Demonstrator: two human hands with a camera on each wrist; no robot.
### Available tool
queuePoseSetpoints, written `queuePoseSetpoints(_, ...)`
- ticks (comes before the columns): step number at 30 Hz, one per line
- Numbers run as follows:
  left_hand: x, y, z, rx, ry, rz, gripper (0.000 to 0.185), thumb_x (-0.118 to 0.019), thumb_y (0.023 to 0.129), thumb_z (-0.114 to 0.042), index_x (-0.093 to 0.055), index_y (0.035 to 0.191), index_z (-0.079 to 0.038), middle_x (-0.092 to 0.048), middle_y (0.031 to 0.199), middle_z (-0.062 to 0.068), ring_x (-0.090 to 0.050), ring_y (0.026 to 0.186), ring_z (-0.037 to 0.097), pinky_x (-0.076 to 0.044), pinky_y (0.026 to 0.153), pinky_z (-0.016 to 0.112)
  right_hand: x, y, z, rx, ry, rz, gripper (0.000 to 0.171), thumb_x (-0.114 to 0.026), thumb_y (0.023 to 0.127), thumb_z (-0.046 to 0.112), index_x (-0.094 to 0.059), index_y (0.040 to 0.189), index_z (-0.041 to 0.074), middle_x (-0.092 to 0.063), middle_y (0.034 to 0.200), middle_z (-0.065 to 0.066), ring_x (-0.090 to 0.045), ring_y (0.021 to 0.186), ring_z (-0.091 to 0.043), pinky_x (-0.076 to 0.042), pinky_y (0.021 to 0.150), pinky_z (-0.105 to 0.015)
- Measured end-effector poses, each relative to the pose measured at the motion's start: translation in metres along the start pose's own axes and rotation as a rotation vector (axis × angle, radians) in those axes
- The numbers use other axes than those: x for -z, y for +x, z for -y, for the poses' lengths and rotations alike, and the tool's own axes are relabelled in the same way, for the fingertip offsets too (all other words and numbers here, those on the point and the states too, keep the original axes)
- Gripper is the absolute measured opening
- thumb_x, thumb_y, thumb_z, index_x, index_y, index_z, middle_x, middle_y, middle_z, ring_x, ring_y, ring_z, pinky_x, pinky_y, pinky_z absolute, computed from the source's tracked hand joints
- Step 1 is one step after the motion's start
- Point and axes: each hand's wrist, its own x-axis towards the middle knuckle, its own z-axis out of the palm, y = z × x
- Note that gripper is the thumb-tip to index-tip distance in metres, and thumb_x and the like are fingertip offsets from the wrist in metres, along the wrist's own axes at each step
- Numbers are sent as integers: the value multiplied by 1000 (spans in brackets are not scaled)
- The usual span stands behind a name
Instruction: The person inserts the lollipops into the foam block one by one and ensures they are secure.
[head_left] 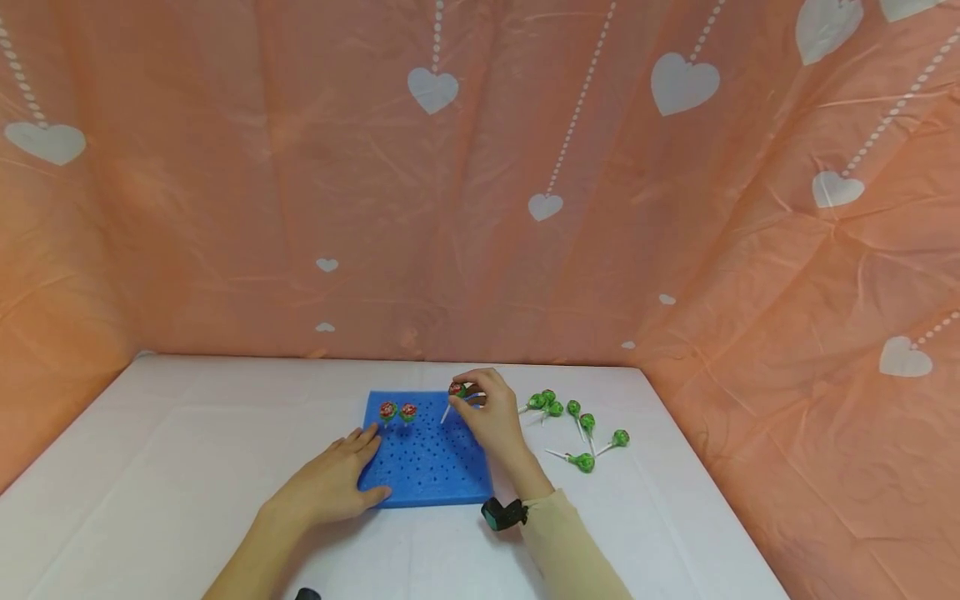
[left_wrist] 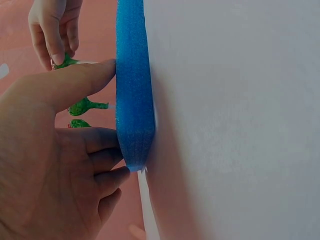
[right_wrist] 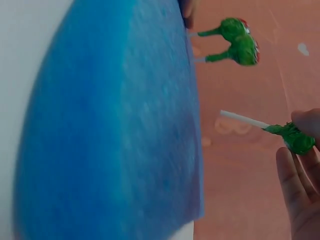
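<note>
A blue board (head_left: 431, 475) dotted with small holes lies on the table. My left hand (head_left: 335, 479) rests at its left side, fingers reaching along the edge and thumb by the front corner. In the left wrist view that hand (left_wrist: 55, 150) touches the board's side (left_wrist: 134, 100). My right hand (head_left: 491, 421) pinches a lollipop (head_left: 457, 389) by its wrapped head, over the board's back right part. Its white stick (right_wrist: 242, 119) points down toward the board, free of it in the right wrist view. Two lollipops (head_left: 387, 410) stand upright in the board's back left.
Several green-wrapped lollipops (head_left: 586, 462) lie loose on the white table (head_left: 187, 450), right of the board. A black watch-like device (head_left: 502, 514) is on the right wrist. Behind the table hangs an orange curtain (head_left: 480, 275) with white hearts.
</note>
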Motion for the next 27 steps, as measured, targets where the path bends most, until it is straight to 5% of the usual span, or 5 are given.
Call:
queuePoseSetpoints(19,1,-1,-1,-11,7,-8,82,-77,91,-45,-52,146,11,-40,160,28,-37,146,53,-33,119,64,-26,-5,9,65,50,83,28,-79,89,-6,-72,115,0,-63,114,-13,-72,100,-27,-64,85,-35)
queuePoseSetpoints(27,3,0,-4,-3,-1,1,82,-76,91,-44,-52,146,11,-39,160,29,-36,146,53,-33,119,64,-30,-5,7,43,17,109,27,-79,88,-5,-73,113,2,-64,112,-11,-71,99,-24,-62,84,-27)
